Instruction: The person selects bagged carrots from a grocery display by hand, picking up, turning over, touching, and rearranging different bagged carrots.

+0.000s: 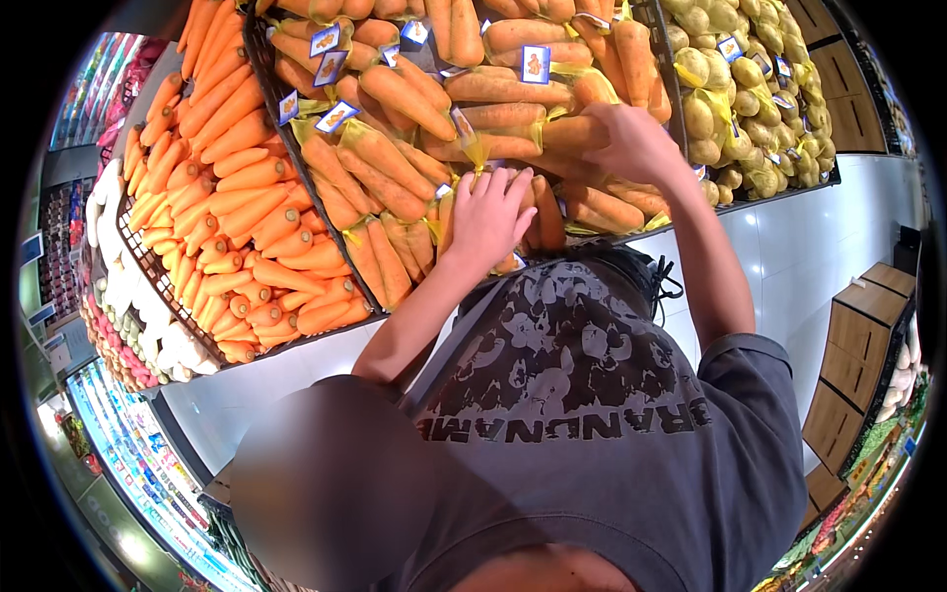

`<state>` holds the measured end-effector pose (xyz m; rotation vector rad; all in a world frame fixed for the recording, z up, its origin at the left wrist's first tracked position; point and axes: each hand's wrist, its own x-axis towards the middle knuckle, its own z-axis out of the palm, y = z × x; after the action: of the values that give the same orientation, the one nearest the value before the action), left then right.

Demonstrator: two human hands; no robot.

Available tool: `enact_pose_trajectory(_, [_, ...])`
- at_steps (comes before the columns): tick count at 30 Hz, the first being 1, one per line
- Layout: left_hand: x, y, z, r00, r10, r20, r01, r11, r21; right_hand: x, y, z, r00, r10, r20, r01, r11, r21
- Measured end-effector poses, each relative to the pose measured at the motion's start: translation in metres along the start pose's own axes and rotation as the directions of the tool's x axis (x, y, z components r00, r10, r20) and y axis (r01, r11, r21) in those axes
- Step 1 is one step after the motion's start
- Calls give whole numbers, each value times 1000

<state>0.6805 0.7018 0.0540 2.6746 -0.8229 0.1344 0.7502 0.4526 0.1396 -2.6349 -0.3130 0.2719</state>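
Observation:
My right hand point(629, 140) grips the end of a yellow-mesh bag of carrots point(570, 136). That bag looks slightly blurred and lies over other bagged carrots. Lower and to the left, my left hand point(487, 207) rests palm down on the bagged carrots near the front of the bin, with its thumb apart from the fingers. Whether it grips a bag there is hidden beneath the palm. Close by its thumb stand darker carrots point(546, 214). A yellow bag neck with a tag point(473, 144) sticks up just beyond my left fingertips.
Loose orange carrots point(244, 214) fill a black crate at left, with white radishes point(159, 318) past it. Bagged potatoes point(710, 89) lie at right behind a black divider point(672, 74). Wooden cabinets point(862, 340) stand across the tiled floor point(784, 244). A blurred round shape point(333, 481) covers the lower left.

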Motion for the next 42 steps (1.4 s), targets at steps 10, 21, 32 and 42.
enact_pose_trajectory(10, [15, -6, 0, 992, -77, 99, 79, 997, -15, -67, 31, -34, 968, 209, 135, -249, 811, 530])
enact_pose_trajectory(21, [21, -19, 29, 999, -43, -21, 44, 997, 65, -85, 35, 98, 963, 56, 263, -268, 122, 956])
enact_pose_trajectory(32, [20, -24, -7, 919, -198, 341, 387, 616, -686, -71, 5, 114, 944, 104, 312, -310, 599, 739])
enact_pose_trajectory(42, [30, 22, -8, 998, -40, 54, 40, 999, -3, -81, 10, 139, 988, 91, 123, -101, 992, 79])
